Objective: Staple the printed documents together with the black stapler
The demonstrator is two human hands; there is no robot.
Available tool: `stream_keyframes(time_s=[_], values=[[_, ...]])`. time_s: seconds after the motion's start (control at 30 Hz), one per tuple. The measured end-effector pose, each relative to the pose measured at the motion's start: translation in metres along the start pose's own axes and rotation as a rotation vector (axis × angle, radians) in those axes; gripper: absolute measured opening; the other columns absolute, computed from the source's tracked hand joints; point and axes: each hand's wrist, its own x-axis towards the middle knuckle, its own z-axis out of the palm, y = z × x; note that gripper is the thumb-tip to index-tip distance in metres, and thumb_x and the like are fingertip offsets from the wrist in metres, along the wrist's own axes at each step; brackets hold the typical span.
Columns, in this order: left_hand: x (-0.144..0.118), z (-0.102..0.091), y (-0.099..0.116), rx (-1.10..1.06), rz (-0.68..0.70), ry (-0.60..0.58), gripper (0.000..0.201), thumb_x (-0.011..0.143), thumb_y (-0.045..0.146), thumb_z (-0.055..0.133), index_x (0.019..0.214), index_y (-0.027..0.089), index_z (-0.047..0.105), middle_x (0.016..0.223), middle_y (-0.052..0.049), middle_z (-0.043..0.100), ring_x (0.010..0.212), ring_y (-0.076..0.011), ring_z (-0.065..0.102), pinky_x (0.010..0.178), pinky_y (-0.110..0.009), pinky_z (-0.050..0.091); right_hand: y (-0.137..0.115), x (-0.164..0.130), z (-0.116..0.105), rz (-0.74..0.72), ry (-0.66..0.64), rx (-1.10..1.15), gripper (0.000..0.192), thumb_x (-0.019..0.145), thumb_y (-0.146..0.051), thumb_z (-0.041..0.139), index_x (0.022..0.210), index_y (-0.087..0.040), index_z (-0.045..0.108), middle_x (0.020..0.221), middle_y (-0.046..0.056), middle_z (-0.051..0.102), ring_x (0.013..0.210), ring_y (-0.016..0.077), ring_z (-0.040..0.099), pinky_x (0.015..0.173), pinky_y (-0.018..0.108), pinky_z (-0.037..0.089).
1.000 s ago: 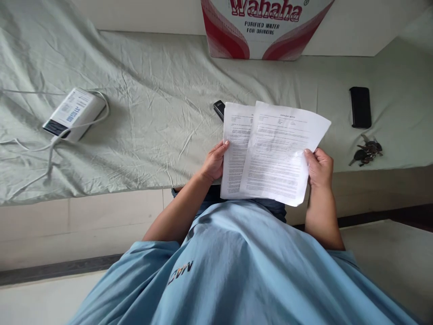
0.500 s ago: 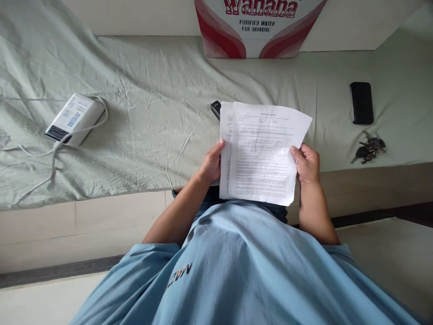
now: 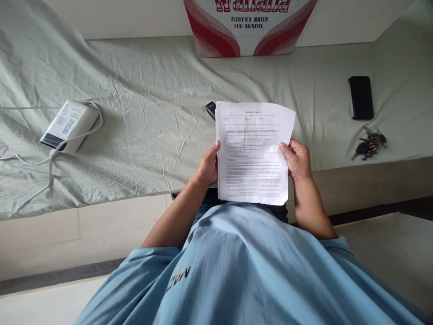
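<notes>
- Printed sheets (image 3: 252, 153) held up at chest height, between a pale green bedsheet (image 3: 152, 81) and a light blue shirt (image 3: 237, 271), top edge over the bed and bottom edge over the lap.
- Left hand (image 3: 208, 164) closed on the left margin of the printed sheets, thumb on the front face, the other fingers hidden behind.
- Right hand (image 3: 297, 160) closed on the right margin at about the same height, thumb pressed to the front.
- Seemingly more than one page, edges lined up into a single neat stack; exact count not visible.
- Step in hand, by the look of it: holding the squared stack steady, print facing up to the camera.
- Any further handling calls for keeping one hand pinched on its margin while the other lets go, lest the loose pages slip apart or sag.
- Small black object (image 3: 210, 109) lying on the bedsheet just behind the stack's top left corner, partly hidden.
- White box (image 3: 69, 124) with a white cable (image 3: 50, 158) well off to the left.
- Dark phone (image 3: 361, 97) and a bunch of keys (image 3: 370, 145) off to the right, near each other.
- Red-and-white water carton (image 3: 248, 27) at the far edge of the bed.
</notes>
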Motion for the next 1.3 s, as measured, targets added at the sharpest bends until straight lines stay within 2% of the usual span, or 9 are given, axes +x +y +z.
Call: stream_keyframes(time_s=[0.13,0.27,0.4,0.57,0.87,0.97,1.07,1.17,1.3], values=[[-0.002,0.003,0.003,0.003,0.013,-0.022,0.060,0.082,0.067,0.091,0.121,0.022,0.081,0.124,-0.012,0.086,0.143,-0.0468,0.070,0.115,-0.059,0.063,0.000,-0.001,0.003,0.013,0.002,0.029,0.050,0.079,-0.073,0.092,0.085,-0.026,0.079,0.070,-0.002,0.069,0.062,0.0154,0.059,0.059,0.030,0.048],[-0.002,0.003,0.001,0.010,0.025,0.028,0.055,0.079,0.053,0.098,0.120,0.021,0.081,0.121,-0.013,0.087,0.134,-0.0439,0.076,0.113,-0.057,0.064,0.001,-0.002,0.004,0.014,0.004,0.026,0.051,0.079,-0.074,0.091,0.086,-0.026,0.079,0.073,-0.002,0.073,0.062,0.0150,0.060,0.058,0.030,0.049],[-0.001,0.001,-0.002,0.009,0.025,0.070,0.057,0.079,0.057,0.099,0.120,0.021,0.081,0.117,-0.014,0.087,0.127,-0.0432,0.079,0.112,-0.058,0.064,0.002,-0.002,0.005,0.020,-0.001,0.017,0.052,0.078,-0.076,0.090,0.086,-0.026,0.079,0.071,-0.002,0.071,0.063,0.0161,0.061,0.059,0.031,0.050],[-0.002,0.003,-0.003,0.024,0.039,0.126,0.063,0.074,0.061,0.103,0.116,0.020,0.082,0.112,-0.012,0.088,0.123,-0.0415,0.082,0.113,-0.056,0.064,0.001,-0.003,0.005,0.012,0.020,-0.006,0.053,0.078,-0.076,0.090,0.079,-0.025,0.075,0.067,-0.003,0.066,0.061,0.0144,0.055,0.059,0.030,0.047],[-0.003,0.009,-0.001,0.045,0.042,0.156,0.064,0.070,0.063,0.104,0.111,0.018,0.083,0.109,-0.012,0.088,0.120,-0.0396,0.083,0.113,-0.054,0.066,0.001,-0.004,0.006,-0.016,0.018,-0.019,0.049,0.083,-0.072,0.089,0.086,-0.024,0.076,0.071,-0.003,0.069,0.063,0.0143,0.056,0.059,0.029,0.046],[-0.002,0.010,-0.001,0.045,0.044,0.149,0.065,0.068,0.065,0.105,0.108,0.019,0.083,0.108,-0.012,0.088,0.120,-0.0392,0.083,0.112,-0.053,0.066,0.006,-0.001,0.004,-0.077,0.102,-0.056,0.047,0.083,-0.069,0.089,0.098,-0.025,0.078,0.086,0.000,0.077,0.071,0.0160,0.061,0.065,0.031,0.051],[-0.003,0.011,0.000,0.054,0.043,0.141,0.065,0.067,0.066,0.105,0.105,0.018,0.084,0.107,-0.012,0.088,0.119,-0.0386,0.083,0.111,-0.051,0.067,0.010,0.002,0.000,-0.107,0.194,-0.097,0.053,0.081,-0.069,0.090,0.111,-0.028,0.077,0.106,0.003,0.080,0.073,0.0154,0.061,0.064,0.031,0.052],[-0.004,0.012,0.000,0.056,0.042,0.132,0.062,0.069,0.065,0.104,0.105,0.019,0.083,0.105,-0.011,0.088,0.117,-0.0372,0.084,0.110,-0.051,0.067,0.010,0.001,-0.001,-0.086,0.168,-0.042,0.057,0.079,-0.072,0.091,0.111,-0.027,0.076,0.093,0.000,0.075,0.071,0.0152,0.059,0.064,0.031,0.052],[-0.005,0.011,0.000,0.048,0.043,0.104,0.056,0.074,0.063,0.103,0.102,0.019,0.083,0.102,-0.010,0.088,0.119,-0.0379,0.084,0.113,-0.052,0.066,0.006,-0.004,0.001,-0.080,0.117,-0.062,0.055,0.077,-0.074,0.092,0.084,-0.025,0.071,0.069,-0.005,0.060,0.064,0.0134,0.050,0.061,0.030,0.043]])
